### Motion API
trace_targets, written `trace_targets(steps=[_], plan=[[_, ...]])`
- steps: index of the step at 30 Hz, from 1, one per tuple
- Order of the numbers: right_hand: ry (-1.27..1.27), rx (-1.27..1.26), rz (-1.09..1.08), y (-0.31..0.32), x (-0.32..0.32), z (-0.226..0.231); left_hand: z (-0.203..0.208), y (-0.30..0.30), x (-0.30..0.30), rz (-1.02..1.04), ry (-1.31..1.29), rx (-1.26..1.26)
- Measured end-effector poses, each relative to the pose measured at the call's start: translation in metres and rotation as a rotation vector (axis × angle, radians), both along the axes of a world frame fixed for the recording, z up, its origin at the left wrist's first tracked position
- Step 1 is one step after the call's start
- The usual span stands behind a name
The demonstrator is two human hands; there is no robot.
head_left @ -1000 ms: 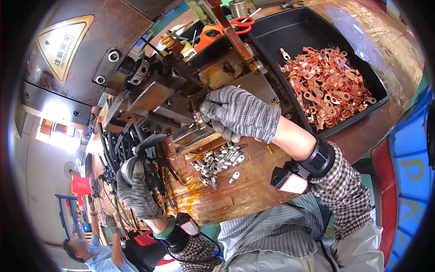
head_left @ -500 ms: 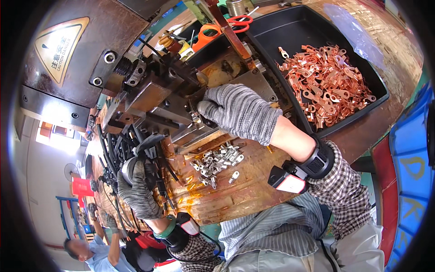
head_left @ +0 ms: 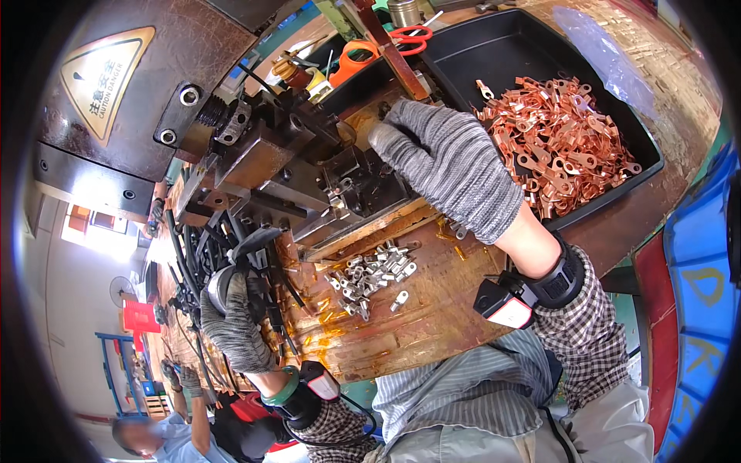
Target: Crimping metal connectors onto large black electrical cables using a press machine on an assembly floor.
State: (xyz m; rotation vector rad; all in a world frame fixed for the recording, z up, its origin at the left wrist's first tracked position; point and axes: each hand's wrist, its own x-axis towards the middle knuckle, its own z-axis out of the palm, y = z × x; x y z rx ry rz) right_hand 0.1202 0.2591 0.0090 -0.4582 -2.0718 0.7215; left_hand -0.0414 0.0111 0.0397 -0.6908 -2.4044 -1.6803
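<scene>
My right hand [head_left: 455,166], in a grey knitted glove, is raised just right of the press's die block [head_left: 363,181]. Its thumb stands apart from the bent fingers, and I see nothing held between them. A small metal fitting [head_left: 337,202] sits at the die's front. My left hand [head_left: 238,320], gloved alike, is closed at the bench's left beside a bundle of black cables [head_left: 189,258]. A dark, shiny rounded piece [head_left: 220,289] shows at its fingers, too covered to name. Silver cable lugs [head_left: 370,274] lie in a loose pile between my hands.
A black tray [head_left: 463,58] at the back right holds many copper lugs [head_left: 559,147]. Orange-handled scissors [head_left: 409,40] lie behind the press [head_left: 154,69]. A clear plastic bag [head_left: 606,58] rests past the tray. Another person [head_left: 166,436] works at the far left.
My right hand has drawn back from the die, up and to the right, uncovering the die block. The thumb has parted from the fingers. My left hand stays in place.
</scene>
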Motion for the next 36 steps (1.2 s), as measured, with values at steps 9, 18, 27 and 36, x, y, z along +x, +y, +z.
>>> trace_targets(steps=[9, 18, 27, 36], plan=[[0.307, -0.156, -0.034, 0.002, 0.0, 0.004, 0.001, 0.001, 0.001, -0.001, 0.019, -0.001], [0.344, 0.23, 0.012, -0.037, 0.02, -0.005, 0.009, -0.025, 0.03, -0.043, 0.064, 0.056], [-0.037, -0.415, 0.777, -0.137, 0.05, -0.024, 0.016, -0.066, 0.074, -0.007, 0.415, 0.104], [0.034, -0.118, 0.586, -0.114, 0.073, -0.014, 0.024, -0.096, 0.101, -0.38, 0.153, 0.323]])
